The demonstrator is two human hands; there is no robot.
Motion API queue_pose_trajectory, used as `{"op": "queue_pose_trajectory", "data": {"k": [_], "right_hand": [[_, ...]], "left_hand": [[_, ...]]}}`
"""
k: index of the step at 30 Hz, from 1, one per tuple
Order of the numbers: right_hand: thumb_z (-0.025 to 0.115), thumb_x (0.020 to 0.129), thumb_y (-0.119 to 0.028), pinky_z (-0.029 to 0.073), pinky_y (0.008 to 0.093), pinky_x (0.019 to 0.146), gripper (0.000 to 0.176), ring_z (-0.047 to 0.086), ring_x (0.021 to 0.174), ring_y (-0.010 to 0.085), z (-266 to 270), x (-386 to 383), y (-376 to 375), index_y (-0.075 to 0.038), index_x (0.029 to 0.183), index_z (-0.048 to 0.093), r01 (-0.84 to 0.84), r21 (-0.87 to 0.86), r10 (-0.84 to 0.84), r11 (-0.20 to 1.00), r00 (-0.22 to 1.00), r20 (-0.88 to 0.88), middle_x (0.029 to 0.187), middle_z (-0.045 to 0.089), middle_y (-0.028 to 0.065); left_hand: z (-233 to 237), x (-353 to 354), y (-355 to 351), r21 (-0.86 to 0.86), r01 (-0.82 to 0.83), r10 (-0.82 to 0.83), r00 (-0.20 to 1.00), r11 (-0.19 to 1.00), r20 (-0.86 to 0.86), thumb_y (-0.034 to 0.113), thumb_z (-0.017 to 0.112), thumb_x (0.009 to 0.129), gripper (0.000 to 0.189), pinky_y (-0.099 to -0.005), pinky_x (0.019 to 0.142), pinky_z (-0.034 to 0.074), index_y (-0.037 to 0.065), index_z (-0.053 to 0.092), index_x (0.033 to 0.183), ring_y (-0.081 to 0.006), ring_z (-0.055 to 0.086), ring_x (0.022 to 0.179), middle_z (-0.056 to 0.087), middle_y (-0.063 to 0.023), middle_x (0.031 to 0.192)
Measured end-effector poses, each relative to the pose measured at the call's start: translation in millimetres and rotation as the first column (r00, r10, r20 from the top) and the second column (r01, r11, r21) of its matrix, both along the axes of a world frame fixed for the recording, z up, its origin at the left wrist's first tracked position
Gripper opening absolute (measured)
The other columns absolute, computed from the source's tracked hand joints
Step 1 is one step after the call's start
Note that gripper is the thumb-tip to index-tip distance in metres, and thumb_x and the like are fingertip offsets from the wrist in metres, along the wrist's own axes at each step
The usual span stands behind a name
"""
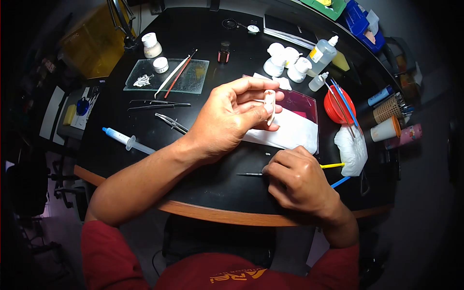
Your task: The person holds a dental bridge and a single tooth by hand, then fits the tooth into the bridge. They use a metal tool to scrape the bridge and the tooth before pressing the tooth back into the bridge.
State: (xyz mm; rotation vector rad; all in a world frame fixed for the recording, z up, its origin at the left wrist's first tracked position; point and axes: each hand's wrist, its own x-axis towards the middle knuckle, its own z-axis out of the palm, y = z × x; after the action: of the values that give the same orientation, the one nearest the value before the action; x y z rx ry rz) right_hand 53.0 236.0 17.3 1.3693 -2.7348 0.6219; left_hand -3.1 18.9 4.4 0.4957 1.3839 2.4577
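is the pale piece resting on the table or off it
Off it: the left hand holds the pale piece between thumb and fingers, raised above the table.

- some kind of small lab or workshop bench [208,188] imo, can't pin down the trade
- glass slab [192,83] around 11 o'clock with white stuff [142,80] and skinny tools [180,74] on it
- little white jars [274,65] plus a squeeze bottle [322,55] up around 1
- syringe [116,135] over at 9, pretty labby tbh
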Motion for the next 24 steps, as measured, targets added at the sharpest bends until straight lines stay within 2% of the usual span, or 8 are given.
{"op": "queue_pose_trajectory", "data": {"k": [5, 7, 9, 11, 12, 16, 21, 24], "right_hand": [[0.070, 0.076, 0.000, 0.050, 0.0345, 0.073, 0.014, 0.066, 0.077, 0.0240, 12.0, -7.7, 6.7, -0.004, 0.089, 0.064, -0.015, -0.252, 0.111, 0.968, 0.923, 0.369, 0.080, 0.062, 0.0083], [0.070, 0.078, 0.003, 0.051, 0.0302, 0.076, 0.014, 0.067, 0.077, 0.0199, 20.1, -10.9, 12.1, -0.003, 0.090, 0.064, 0.040, -0.374, 0.177, 0.927, 0.830, 0.529, 0.079, 0.063, 0.0072], [0.069, 0.085, 0.009, 0.052, 0.0291, 0.077, 0.025, 0.063, 0.086, 0.0140, 13.5, -8.9, 16.8, -0.002, 0.103, 0.054, 0.207, -0.585, 0.353, 0.784, 0.626, 0.695, 0.095, 0.062, 0.0081], [0.068, 0.087, 0.010, 0.053, 0.0299, 0.075, 0.030, 0.063, 0.089, 0.0154, 9.7, -11.7, 16.9, -0.004, 0.103, 0.048, 0.307, -0.706, 0.507, 0.638, 0.522, 0.685, 0.100, 0.061, 0.0116], [0.067, 0.089, 0.009, 0.053, 0.0289, 0.074, 0.030, 0.063, 0.087, 0.0160, 9.2, -12.7, 14.3, -0.006, 0.101, 0.044, 0.341, -0.724, 0.495, 0.600, 0.552, 0.671, 0.098, 0.062, 0.0135], [0.063, 0.091, 0.006, 0.055, 0.0294, 0.072, 0.018, 0.066, 0.083, 0.0189, 4.8, -23.1, 20.2, 0.000, 0.107, 0.058, 0.354, -0.742, 0.520, 0.569, 0.543, 0.659, 0.099, 0.064, 0.0167], [0.061, 0.090, 0.004, 0.056, 0.0308, 0.072, 0.022, 0.066, 0.081, 0.0217, 5.6, -18.9, 19.9, 0.004, 0.112, 0.066, 0.521, -0.750, 0.644, 0.408, 0.418, 0.641, 0.096, 0.064, 0.0182], [0.057, 0.087, 0.003, 0.061, 0.0351, 0.073, 0.032, 0.071, 0.084, 0.0300, 1.6, -18.7, 24.0, 0.009, 0.117, 0.067, 0.584, -0.734, 0.642, 0.346, 0.424, 0.639, 0.099, 0.066, 0.0242]], "left_hand": [[3.7, -0.4, -2.0, -0.001, 0.012, -0.012, 1.000, 1.000, -0.015, 0.006, 0.071, 0.095, 0.052, -0.0389, 0.095, 0.058, -0.002, 0.052, 0.142, -0.0237, 0.064, 0.119, 0.060, -0.0205, 0.135], [3.4, -0.6, -2.1, -0.005, 0.016, -0.016, 1.000, 1.000, -0.021, 0.005, 0.071, 0.094, 0.052, -0.0384, 0.095, 0.058, -0.002, 0.052, 0.142, -0.0238, 0.064, 0.119, 0.061, -0.0208, 0.135], [2.6, 0.3, -1.3, -0.033, 0.019, -0.020, 0.999, 0.999, -0.034, 0.005, 0.072, 0.094, 0.052, -0.0381, 0.094, 0.058, -0.003, 0.052, 0.141, -0.0237, 0.065, 0.119, 0.061, -0.0208, 0.135], [1.9, 1.4, -0.4, -0.068, 0.023, -0.026, 0.999, 0.997, -0.040, 0.004, 0.072, 0.093, 0.052, -0.0376, 0.094, 0.059, -0.003, 0.052, 0.141, -0.0237, 0.065, 0.119, 0.061, -0.0209, 0.135], [2.3, 1.7, -0.5, -0.092, 0.025, -0.029, 0.999, 0.995, -0.041, 0.004, 0.073, 0.093, 0.052, -0.0374, 0.094, 0.059, -0.004, 0.052, 0.140, -0.0236, 0.065, 0.119, 0.061, -0.0209, 0.135], [-0.9, 5.0, 1.7, -0.136, 0.049, -0.052, 0.999, 0.989, -0.017, 0.003, 0.072, 0.093, 0.051, -0.0360, 0.094, 0.059, -0.005, 0.052, 0.140, -0.0208, 0.066, 0.115, 0.063, -0.0169, 0.129], [1.6, 11.6, 5.1, -0.164, 0.086, -0.087, 0.996, 0.983, -0.002, 0.001, 0.071, 0.093, 0.048, -0.0335, 0.089, 0.060, -0.006, 0.053, 0.137, -0.0187, 0.065, 0.111, 0.063, -0.0146, 0.125], [-1.4, 11.0, 6.1, -0.175, 0.087, -0.092, 0.996, 0.981, -0.022, 0.002, 0.072, 0.093, 0.048, -0.0337, 0.087, 0.060, -0.007, 0.054, 0.136, -0.0183, 0.065, 0.109, 0.063, -0.0150, 0.123]]}}
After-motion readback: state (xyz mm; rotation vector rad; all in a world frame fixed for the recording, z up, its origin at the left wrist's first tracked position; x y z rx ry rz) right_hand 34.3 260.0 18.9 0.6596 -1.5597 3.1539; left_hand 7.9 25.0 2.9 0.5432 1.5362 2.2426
